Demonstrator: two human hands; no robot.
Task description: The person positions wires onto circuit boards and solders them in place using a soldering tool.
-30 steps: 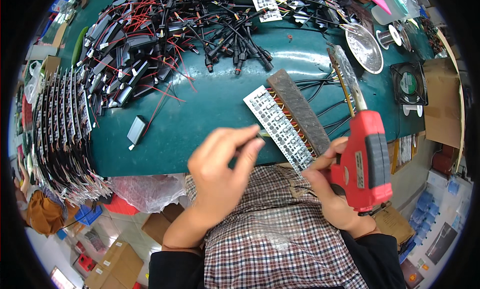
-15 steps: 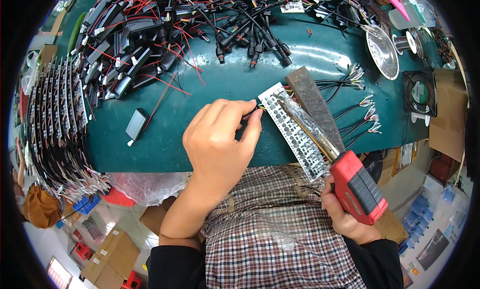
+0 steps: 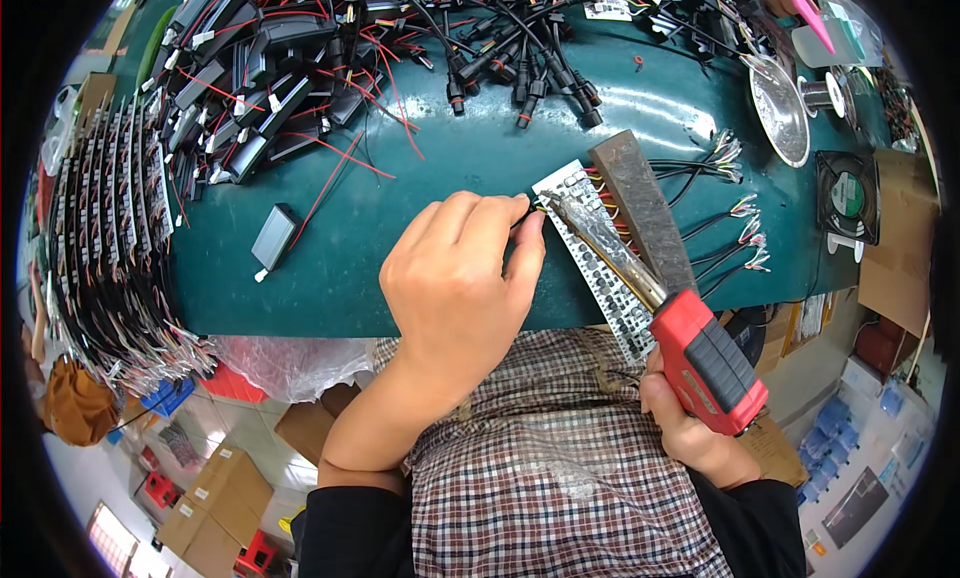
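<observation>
My left hand (image 3: 460, 278) is closed, thumb and fingertips pinching a thin cable (image 3: 541, 209) with coloured wire ends at the far left corner of a white circuit board panel (image 3: 600, 288). My right hand (image 3: 690, 433) grips a soldering iron (image 3: 708, 363) by its red and black handle. Its metal shaft slants over the panel, with the tip close to the wire ends by my left fingertips. Whether tip and wires touch, I cannot tell. Along the panel's right side lies a dark, worn bar (image 3: 645, 213), with coloured wires showing between the two.
Black cables (image 3: 745, 253) with stripped ends fan out right of the bar. One grey box (image 3: 273, 240) with red wires lies at left, below a heap of similar boxes (image 3: 270, 98). Strips with cables (image 3: 110, 238) hang over the left edge. A solder spool (image 3: 820, 95) and fan (image 3: 848, 198) stand right.
The soldering iron's tip has shifted left across the panel, nearer my left fingertips. The whole view has moved slightly, placing the table's things a little further right.
</observation>
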